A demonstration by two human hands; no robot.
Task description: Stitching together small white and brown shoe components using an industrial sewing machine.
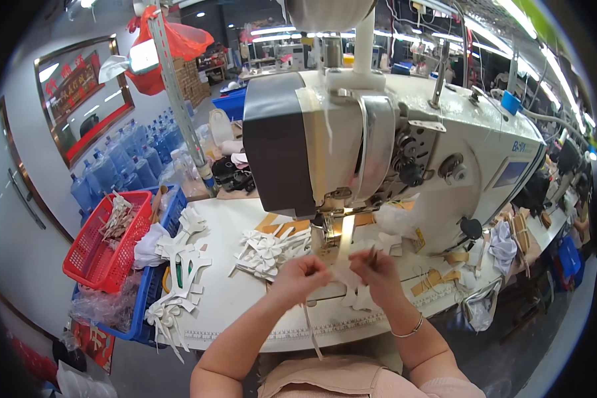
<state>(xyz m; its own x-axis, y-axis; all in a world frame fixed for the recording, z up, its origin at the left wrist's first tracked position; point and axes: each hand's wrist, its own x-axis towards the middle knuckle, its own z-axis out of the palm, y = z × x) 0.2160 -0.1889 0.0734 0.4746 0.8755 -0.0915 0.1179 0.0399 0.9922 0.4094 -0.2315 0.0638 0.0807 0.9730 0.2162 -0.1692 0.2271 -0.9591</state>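
Note:
Both of my hands are closed in front of the needle area of a white sewing machine (404, 139). A narrow pale strip (313, 335) hangs below my left hand (302, 278), whose fingers are pinched together at a white cut piece (341, 273). That piece stretches between the two hands. My right hand (378, 275) is closed at its other side, with a small dark pointed thing (373, 254) showing at the fingers, too small to name. White cut pieces (265, 255) lie in a heap beyond my left hand.
More white shaped pieces (182, 262) overhang the table's left edge. Beside them stand a red basket (79, 268) and a blue crate (136, 331). A printed ruler strip (245, 336) runs along the front edge. Tan scraps (431, 282) and a white cloth (503, 245) lie at the right.

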